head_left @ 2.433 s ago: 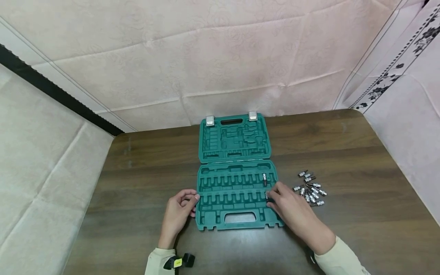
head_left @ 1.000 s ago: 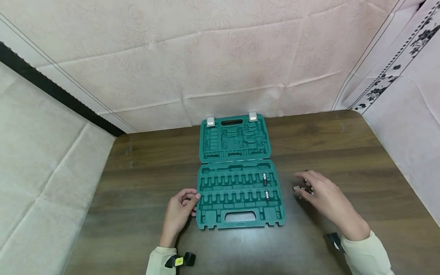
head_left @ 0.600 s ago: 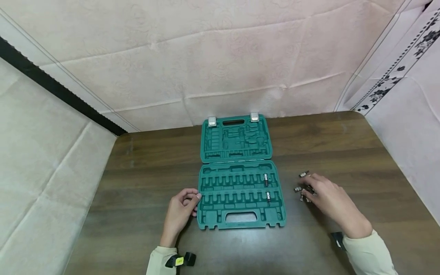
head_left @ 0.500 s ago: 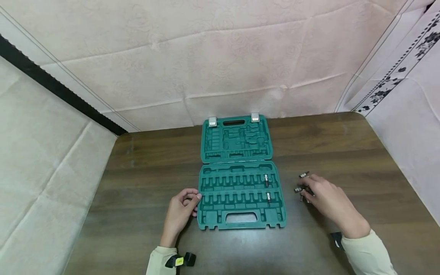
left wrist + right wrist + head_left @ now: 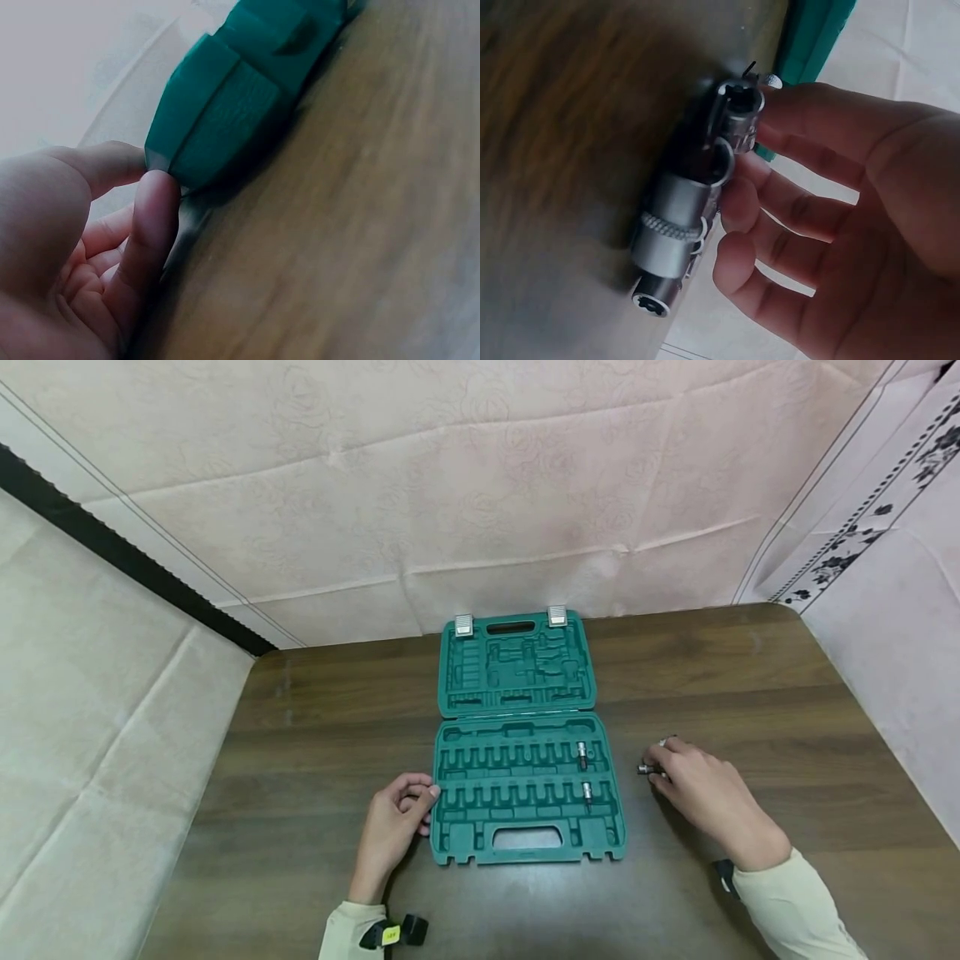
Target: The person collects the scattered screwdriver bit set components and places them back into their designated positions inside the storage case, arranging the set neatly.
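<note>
A green socket case (image 5: 525, 814) lies unfolded on the table, its moulded slots facing up. Two silver sockets with dark ends sit in its right side, an upper one (image 5: 582, 755) and a lower one (image 5: 587, 793). My left hand (image 5: 393, 818) pinches the case's left edge between thumb and index finger, as the left wrist view also shows. To the right of the case, my right hand (image 5: 705, 793) has thumb and fingers around a small socket (image 5: 647, 769). In the right wrist view more loose sockets (image 5: 671, 217) lie against the fingertips; the hand hides most of them from above.
The wooden table (image 5: 330, 718) runs back to a cloth-covered wall (image 5: 480, 502). Behind the slotted half lies the case's lid (image 5: 517, 668), with two metal latches at its far edge. A wrist camera (image 5: 412, 930) sits by the left sleeve.
My right hand has put a second socket in the case's lower row and gone right to the loose sockets. Lately it has shifted slightly left, fingers closing around one. The left hand stays put.
</note>
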The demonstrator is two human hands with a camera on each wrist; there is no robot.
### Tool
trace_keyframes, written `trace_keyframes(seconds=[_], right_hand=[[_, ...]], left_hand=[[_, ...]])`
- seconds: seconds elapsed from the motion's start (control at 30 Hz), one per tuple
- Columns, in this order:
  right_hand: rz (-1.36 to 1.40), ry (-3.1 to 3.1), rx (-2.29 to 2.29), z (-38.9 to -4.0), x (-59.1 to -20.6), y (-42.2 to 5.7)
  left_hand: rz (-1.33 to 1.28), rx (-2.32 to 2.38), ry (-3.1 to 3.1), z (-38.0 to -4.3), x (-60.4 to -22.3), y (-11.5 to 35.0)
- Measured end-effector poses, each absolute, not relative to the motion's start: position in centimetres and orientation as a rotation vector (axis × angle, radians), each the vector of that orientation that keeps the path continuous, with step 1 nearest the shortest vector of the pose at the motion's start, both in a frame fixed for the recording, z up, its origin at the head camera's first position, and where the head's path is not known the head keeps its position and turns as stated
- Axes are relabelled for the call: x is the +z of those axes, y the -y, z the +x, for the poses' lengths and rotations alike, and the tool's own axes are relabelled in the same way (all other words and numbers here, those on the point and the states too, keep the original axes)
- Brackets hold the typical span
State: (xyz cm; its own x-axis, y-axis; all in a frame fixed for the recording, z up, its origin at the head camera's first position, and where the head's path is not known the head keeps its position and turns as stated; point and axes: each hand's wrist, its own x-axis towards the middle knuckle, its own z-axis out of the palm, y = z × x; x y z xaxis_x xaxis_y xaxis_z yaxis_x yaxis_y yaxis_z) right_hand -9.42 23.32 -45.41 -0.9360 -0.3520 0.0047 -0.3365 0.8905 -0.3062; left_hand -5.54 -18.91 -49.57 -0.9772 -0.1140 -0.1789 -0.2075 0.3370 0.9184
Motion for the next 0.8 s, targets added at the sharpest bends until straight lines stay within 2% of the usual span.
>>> trace_keyframes(seconds=[0.8], right_hand=[[-0.61,-2.955,-0.575,-10.4,-45.9,-22.8]], left_hand=[[-0.329,1.755,-2.5,-5.5,-49.6,18.7]])
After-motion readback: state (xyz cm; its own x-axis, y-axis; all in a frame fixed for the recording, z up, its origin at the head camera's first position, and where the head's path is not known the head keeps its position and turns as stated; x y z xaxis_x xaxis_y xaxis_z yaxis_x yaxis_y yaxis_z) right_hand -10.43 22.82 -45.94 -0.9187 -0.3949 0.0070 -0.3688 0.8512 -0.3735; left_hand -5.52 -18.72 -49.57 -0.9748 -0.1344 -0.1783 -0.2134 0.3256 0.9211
